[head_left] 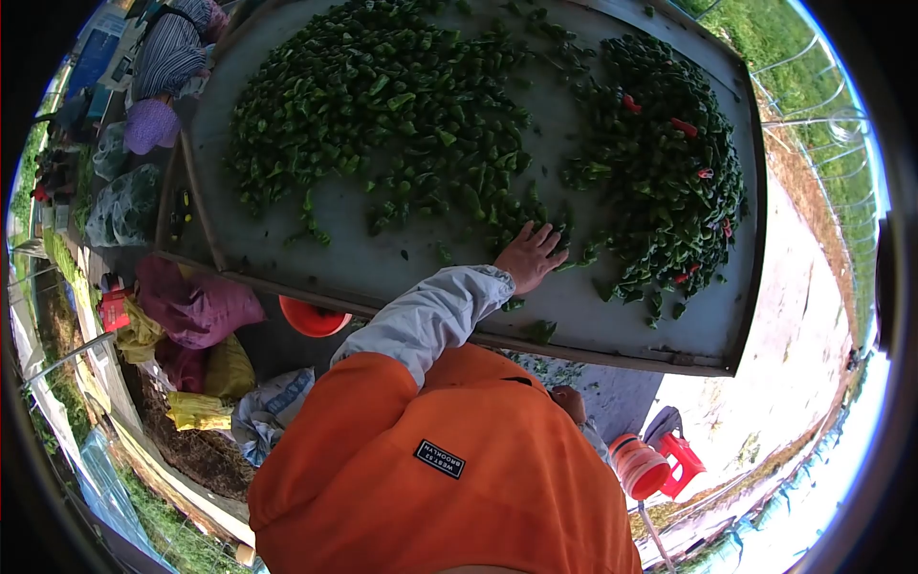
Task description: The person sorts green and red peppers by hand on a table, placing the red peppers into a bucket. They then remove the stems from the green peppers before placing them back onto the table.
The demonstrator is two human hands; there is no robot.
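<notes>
Green peppers lie in a broad pile [382,115] across the left and middle of the grey table [325,249]. A second pile [660,172], with a few red peppers [684,126] in it, lies on the right. My left hand [531,258], in a grey sleeve, reaches over the near edge, palm down with fingers spread, at the peppers between the piles. It grips nothing visible. My right hand [569,404] is low beside my orange top, below the table edge; its fingers are mostly hidden and too dark to make out.
A raised rim [612,359] borders the table. Below it are a red bucket [314,318] on the left, and another bucket [639,467] and a red stool [681,467] on the right. Filled sacks [196,301] stand at left. Another person in a purple hat [151,126] is at upper left.
</notes>
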